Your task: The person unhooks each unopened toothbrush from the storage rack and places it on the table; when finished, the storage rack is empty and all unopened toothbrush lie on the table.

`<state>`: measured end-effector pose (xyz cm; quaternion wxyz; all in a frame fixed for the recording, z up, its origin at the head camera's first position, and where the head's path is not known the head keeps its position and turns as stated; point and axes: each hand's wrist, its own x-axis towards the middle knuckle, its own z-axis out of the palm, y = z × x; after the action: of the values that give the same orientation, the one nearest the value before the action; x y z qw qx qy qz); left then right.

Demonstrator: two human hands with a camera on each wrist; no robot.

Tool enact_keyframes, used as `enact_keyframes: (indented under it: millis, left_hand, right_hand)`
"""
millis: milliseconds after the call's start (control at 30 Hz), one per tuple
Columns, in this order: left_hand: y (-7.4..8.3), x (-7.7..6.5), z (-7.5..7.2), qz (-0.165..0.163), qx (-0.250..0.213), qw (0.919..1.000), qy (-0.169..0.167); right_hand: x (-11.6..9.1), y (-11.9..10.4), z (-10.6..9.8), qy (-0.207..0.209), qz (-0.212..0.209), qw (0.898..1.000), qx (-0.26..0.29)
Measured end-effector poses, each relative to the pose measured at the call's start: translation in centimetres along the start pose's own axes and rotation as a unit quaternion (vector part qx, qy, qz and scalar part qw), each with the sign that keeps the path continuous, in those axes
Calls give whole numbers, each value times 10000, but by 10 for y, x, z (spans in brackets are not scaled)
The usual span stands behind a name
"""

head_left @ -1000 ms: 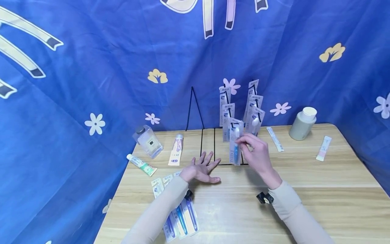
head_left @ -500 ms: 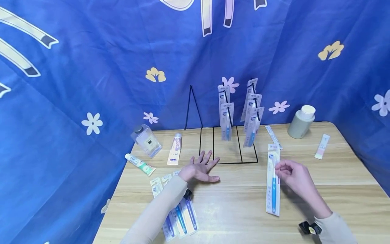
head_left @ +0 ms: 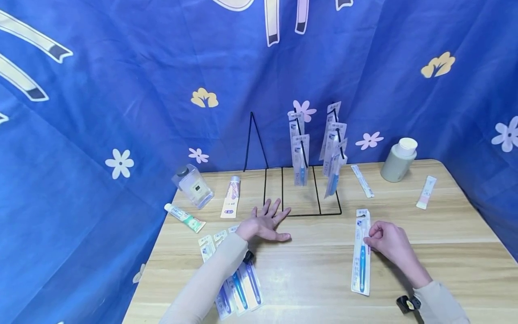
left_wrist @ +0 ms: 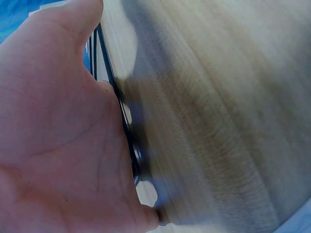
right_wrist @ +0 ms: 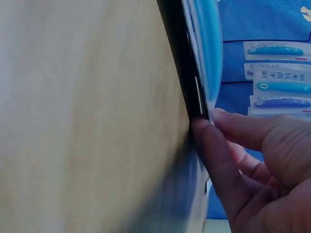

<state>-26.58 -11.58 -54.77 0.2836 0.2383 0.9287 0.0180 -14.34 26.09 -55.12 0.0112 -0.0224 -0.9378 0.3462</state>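
Between thumb and fingers, my right hand pinches the edge of a packaged blue toothbrush, low over the right part of the table; the right wrist view shows this pinch at the pack's edge. My left hand lies with fingers spread at the front left of the black wire rack, its fingertips at the rack's base. Packaged toothbrushes hang on the rack's middle hook, and several more packs hang on its right hook. Under the left forearm lie several packaged toothbrushes, partly hidden by the sleeve.
Left of the rack lie two toothpaste tubes and a clear square bottle. To the right are a slim sachet, a grey-green bottle and a small white-pink tube. A blue curtain stands behind the table.
My right hand has taken the front toothbrush pack off the rack's middle hook and brought it right and toward me. The front right pack has swung. My left hand stays put.
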Motion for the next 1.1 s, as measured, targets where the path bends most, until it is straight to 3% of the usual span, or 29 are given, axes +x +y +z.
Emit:
enact_keyframes:
  millis: [200,300,433,533,667,733,833,967,1100]
  left_hand:
    - [1,-1,-1,9,-17,10000,-40]
    - [0,1,-1,5,-29,10000,-87]
    - [2,-5,-4,21,-32,10000,-91]
    - [4,-8,-7,39,3,10000,-46]
    - [2,-3,-3,10,-17,10000,-4]
    - [0,0,-1,13,-36,10000,-4]
    - [-2,2,1,25,14,10000,-7]
    - [-3,5,4,20,28,10000,-33]
    - [-4,6,6,14,29,10000,-10]
  right_hand:
    - [2,-3,-5,-266,174,9985,-450]
    - [2,-9,-10,-117,22,9976,-681]
    - [8,-30,-18,516,-655,9936,-763]
    - [17,-55,-21,979,-1557,9815,-528]
    - [27,-93,-17,929,-2607,9609,7]
    - [33,-112,-14,694,-2839,9561,235]
    - [44,-138,-10,265,-2762,9590,585]
    - [65,-166,-6,-185,-2290,9632,1392]
    - [88,-185,0,-199,-1985,9611,1910]
